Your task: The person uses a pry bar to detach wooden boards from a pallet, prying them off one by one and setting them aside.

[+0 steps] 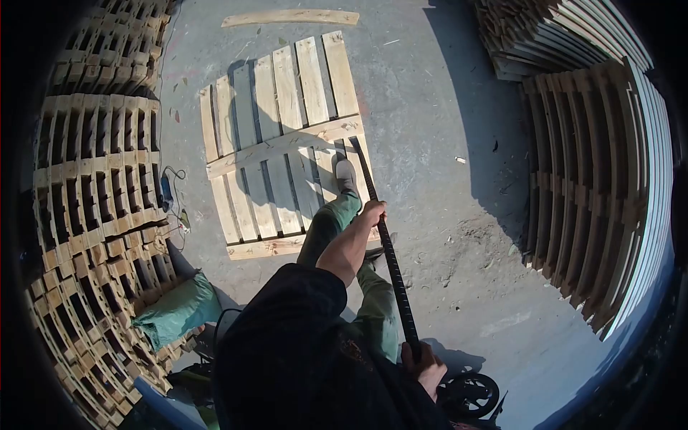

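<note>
A long, dark, ribbed pry bar [396,276] runs slantwise from near my body out to the wooden pallet [292,86]. My left hand [374,212] is wrapped round it about midway. Nearer my body, my right hand [426,367] grips the bar's lower end. The bar's far tip is beside the right end of the pallet's crosswise middle board, overlapping the slats in this view. The pallet lies flat on the ground, slats spaced apart. My shoe [345,175] rests on its right part, just left of the bar; the other foot is partly hidden behind the bar.
Stacks of pallets [97,168] line the left side, with a green sack [179,309] by them. More stacked pallets [584,179] stand at right. A loose plank [290,17] lies beyond the pallet. A black wheel [469,395] is close by my right hand.
</note>
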Available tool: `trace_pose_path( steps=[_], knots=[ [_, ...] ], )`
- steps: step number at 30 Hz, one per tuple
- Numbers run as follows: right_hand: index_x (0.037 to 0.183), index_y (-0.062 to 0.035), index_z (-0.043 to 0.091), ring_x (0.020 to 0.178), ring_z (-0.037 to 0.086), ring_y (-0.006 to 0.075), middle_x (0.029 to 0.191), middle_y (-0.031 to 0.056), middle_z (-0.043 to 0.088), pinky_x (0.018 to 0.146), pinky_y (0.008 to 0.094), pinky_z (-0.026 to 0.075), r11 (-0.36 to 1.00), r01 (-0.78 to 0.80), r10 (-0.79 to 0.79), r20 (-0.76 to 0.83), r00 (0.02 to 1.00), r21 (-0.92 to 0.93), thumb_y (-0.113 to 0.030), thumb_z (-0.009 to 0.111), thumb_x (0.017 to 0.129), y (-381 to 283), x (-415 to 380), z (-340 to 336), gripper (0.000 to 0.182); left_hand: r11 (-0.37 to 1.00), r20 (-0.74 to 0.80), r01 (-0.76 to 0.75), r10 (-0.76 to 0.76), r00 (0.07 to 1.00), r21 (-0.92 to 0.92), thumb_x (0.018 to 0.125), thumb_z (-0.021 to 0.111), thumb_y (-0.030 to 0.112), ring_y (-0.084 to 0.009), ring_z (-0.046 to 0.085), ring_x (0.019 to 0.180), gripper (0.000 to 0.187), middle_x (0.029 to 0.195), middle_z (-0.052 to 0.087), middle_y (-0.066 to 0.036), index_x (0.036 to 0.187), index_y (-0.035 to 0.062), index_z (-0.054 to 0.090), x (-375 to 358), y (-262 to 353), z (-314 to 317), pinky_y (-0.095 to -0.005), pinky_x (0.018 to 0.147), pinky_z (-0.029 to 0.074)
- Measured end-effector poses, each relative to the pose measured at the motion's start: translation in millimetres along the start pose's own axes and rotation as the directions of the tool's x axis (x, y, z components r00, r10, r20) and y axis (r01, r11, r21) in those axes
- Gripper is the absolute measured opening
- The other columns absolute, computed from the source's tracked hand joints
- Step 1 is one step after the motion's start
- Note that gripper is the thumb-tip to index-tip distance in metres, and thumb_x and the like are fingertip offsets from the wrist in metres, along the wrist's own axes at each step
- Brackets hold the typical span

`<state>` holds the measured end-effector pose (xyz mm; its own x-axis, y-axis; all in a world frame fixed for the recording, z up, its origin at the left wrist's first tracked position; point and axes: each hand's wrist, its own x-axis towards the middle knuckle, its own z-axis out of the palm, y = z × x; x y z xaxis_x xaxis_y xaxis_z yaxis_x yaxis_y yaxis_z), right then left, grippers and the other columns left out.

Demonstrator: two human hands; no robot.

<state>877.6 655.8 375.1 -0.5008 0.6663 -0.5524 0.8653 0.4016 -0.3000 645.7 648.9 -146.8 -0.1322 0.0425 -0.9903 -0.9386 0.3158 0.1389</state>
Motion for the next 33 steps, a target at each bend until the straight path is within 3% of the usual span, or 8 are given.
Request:
trace_pose_path(
  steps=[3,6,7,9,15,22,27,33],
  knots=[
    [0.078,-0.0058,0.061,0.049,0.06,0.0304,0.056,0.0107,0.06,0.046,0.0377,0.047,0.995,0.065,-0.072,-0.096,0.993,-0.074,-0.026,0.069,0.076,-24.5,40.3,-54.0,0.022,0.977,-0.075,0.05,-0.067,0.995,-0.21,0.085,0.059,0.016,-0.0205,0.045,0.043,0.018,0.059,0.048,-0.01,0.084,0.0003,0.051,-50.7,41.8,38.7,-0.0351,0.035,0.039],
    [0.089,-0.0034,0.063,0.054,0.063,0.0299,0.061,0.0137,0.062,0.049,0.0357,0.048,0.996,0.088,-0.091,-0.127,0.988,-0.03,-0.018,0.07,0.076,-76.5,85.0,-107.5,0.021,0.881,0.094,0.033,0.013,0.996,-0.472,0.084,0.06,0.017,-0.0204,0.047,0.043,0.018,0.059,0.047,-0.009,0.084,0.0042,0.047,-77.6,85.6,43.5,-0.0343,0.036,0.04],
    [0.095,-0.0024,0.062,0.056,0.064,0.0299,0.064,0.0142,0.063,0.05,0.0357,0.049,0.997,0.042,-0.047,-0.086,0.995,-0.062,-0.018,0.071,0.074,-104.4,96.7,-125.4,0.028,0.791,0.187,0.125,-0.013,0.982,-0.599,0.084,0.06,0.017,-0.0199,0.047,0.045,0.017,0.06,0.046,-0.007,0.086,0.0059,0.047,-8.2,71.2,55.3,-0.0319,0.038,0.041],
    [0.099,-0.0018,0.061,0.058,0.064,0.0301,0.067,0.0142,0.064,0.051,0.0362,0.049,0.979,0.192,-0.197,-0.062,0.979,-0.069,-0.019,0.072,0.073,-158.4,121.9,-154.9,0.033,0.693,0.205,0.295,-0.211,0.956,-0.658,0.085,0.059,0.019,-0.0196,0.048,0.049,0.02,0.065,0.045,-0.007,0.092,0.0064,0.045,-91.3,143.2,38.0,-0.0299,0.038,0.041],
    [0.101,-0.001,0.058,0.058,0.065,0.0258,0.067,0.0136,0.063,0.049,0.0334,0.048,0.825,0.406,-0.423,0.047,0.905,-0.392,-0.028,0.071,0.076,-334.3,208.3,-218.8,0.039,0.418,0.372,0.464,-0.284,0.884,-0.781,0.085,0.059,0.023,-0.0195,0.045,0.053,0.029,0.079,0.042,-0.008,0.102,0.0098,0.04,-117.8,257.1,12.3,-0.031,0.042,0.043],
    [0.098,-0.0042,0.058,0.051,0.063,0.0196,0.055,0.0094,0.059,0.046,0.0325,0.047,0.758,0.361,-0.432,-0.003,0.902,-0.543,-0.037,0.065,0.082,-472.7,290.9,-248.0,0.037,0.118,0.284,0.344,-0.355,0.891,-0.932,0.074,0.068,0.018,-0.0248,0.052,0.078,0.041,0.1,0.043,-0.011,0.102,0.0051,0.041,-119.8,356.7,8.8,-0.0336,0.05,0.049],
    [0.1,-0.0072,0.058,0.052,0.062,0.0296,0.055,0.0139,0.058,0.049,0.0394,0.048,0.638,0.502,-0.546,0.117,0.83,-0.584,-0.035,0.067,0.079,-461.3,257.8,-236.9,0.036,0.498,0.147,0.237,-0.213,0.966,-0.834,0.082,0.061,0.02,-0.0336,0.052,0.093,0.05,0.121,0.039,-0.017,0.124,0.0041,0.037,-160.3,340.7,-3.2,-0.0432,0.064,0.057],
    [0.107,-0.0088,0.055,0.062,0.064,0.0341,0.065,0.0173,0.062,0.054,0.0437,0.049,0.688,0.431,-0.425,0.157,0.892,-0.584,-0.029,0.066,0.08,-448.8,233.2,-229.5,0.036,0.285,0.38,0.422,-0.193,0.905,-0.861,0.085,0.057,0.023,-0.0334,0.058,0.075,0.041,0.092,0.054,-0.02,0.117,0.004,0.039,-185.4,315.7,5.1,-0.042,0.058,0.052]
  ],
)
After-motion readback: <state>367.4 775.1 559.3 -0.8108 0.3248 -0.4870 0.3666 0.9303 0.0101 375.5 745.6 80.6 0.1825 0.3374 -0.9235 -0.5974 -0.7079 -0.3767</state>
